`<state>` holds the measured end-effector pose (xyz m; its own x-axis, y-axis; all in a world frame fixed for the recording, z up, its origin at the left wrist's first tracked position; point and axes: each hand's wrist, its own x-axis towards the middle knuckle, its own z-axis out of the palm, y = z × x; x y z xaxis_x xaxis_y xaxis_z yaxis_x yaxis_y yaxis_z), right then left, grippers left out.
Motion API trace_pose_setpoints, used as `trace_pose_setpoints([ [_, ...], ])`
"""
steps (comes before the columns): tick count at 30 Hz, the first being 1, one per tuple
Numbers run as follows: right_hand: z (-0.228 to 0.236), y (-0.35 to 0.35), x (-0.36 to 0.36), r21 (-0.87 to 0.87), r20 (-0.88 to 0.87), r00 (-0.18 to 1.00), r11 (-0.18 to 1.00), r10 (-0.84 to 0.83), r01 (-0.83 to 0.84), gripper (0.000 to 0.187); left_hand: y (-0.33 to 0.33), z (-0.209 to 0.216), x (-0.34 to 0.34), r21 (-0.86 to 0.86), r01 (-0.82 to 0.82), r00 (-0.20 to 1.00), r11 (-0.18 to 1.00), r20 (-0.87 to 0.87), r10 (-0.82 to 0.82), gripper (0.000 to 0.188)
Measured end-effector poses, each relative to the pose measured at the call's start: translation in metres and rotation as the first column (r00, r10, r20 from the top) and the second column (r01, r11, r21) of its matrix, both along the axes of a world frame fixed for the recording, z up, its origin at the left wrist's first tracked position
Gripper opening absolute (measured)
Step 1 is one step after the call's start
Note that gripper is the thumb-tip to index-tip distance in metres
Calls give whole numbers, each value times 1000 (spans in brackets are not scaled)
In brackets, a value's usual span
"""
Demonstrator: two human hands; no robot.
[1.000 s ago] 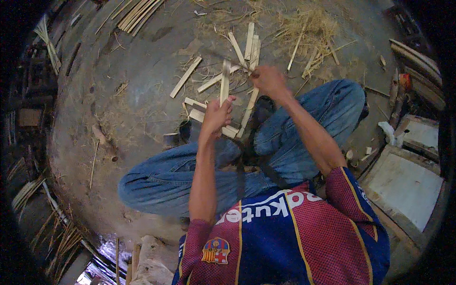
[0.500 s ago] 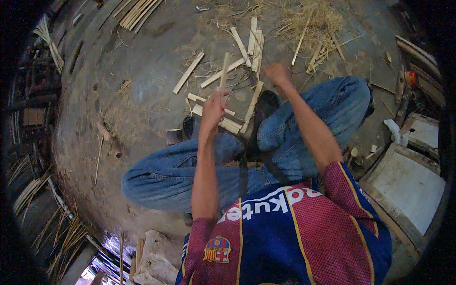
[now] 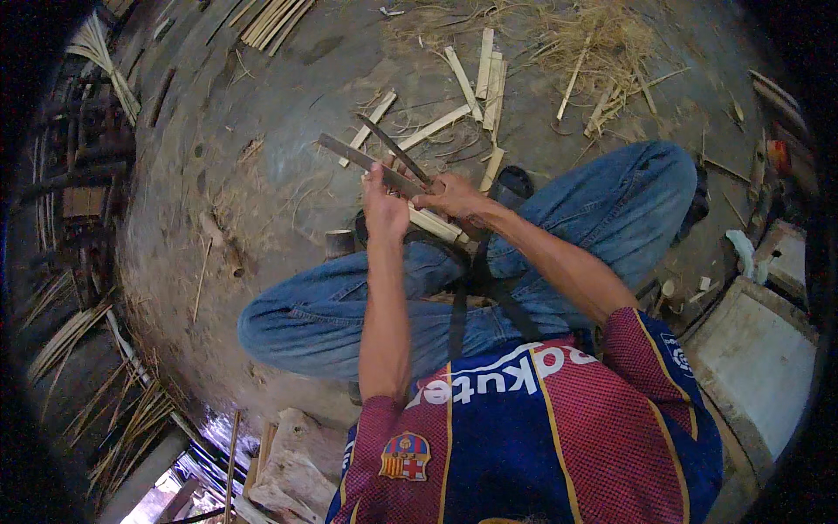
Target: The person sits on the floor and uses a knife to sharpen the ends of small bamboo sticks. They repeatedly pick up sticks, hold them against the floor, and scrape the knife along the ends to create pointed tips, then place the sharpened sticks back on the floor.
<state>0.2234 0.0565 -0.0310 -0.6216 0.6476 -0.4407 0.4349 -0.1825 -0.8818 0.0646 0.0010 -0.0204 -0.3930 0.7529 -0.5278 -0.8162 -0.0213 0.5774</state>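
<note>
My left hand [image 3: 384, 206] is closed around a flat greyish-brown slat [image 3: 342, 150], which looks like split bamboo and points away to the far left. Close beside it, my right hand [image 3: 456, 197] grips a knife [image 3: 390, 145] with a narrow dark blade, also pointing far left. The blade lies just beyond the slat, roughly alongside it; whether the two touch near my fingers I cannot tell. The knife's handle is hidden in my right hand. Beneath my hands, several pale strips [image 3: 436, 225] lie between my feet.
Pale bamboo strips [image 3: 493, 87] are scattered on the floor ahead. A heap of thin shavings [image 3: 602, 39] is at the far right. My crossed legs [image 3: 594, 214] frame the work spot. A short cut tube [image 3: 339, 243] stands by my left knee, and white-topped panels [image 3: 751, 358] are to the right.
My right hand has come left and nearer, bringing the knife beside the slat. The slat in my left hand has tipped from pointing straight ahead to pointing far left.
</note>
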Motion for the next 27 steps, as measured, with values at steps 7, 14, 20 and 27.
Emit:
trace_pose_setpoints([
  [7, 3, 40, 36, -33, 117, 935, 943, 334, -332, 49, -5, 77, -62, 24, -173, 871, 985, -462, 164, 27],
  [14, -5, 48, 47, 61, 474, 869, 979, 144, -196, 45, -9, 96, -52, 9, -327, 684, 945, -688, 243, 28],
  [20, -11, 27, 55, 97, 372, 912, 969, 175, -226, 50, 1, 77, -44, 120, -301, 640, 946, -710, 294, 25],
  [27, 14, 20, 41, 102, 459, 872, 964, 173, -244, 51, 8, 51, -39, 82, -258, 590, 963, -776, 224, 19],
])
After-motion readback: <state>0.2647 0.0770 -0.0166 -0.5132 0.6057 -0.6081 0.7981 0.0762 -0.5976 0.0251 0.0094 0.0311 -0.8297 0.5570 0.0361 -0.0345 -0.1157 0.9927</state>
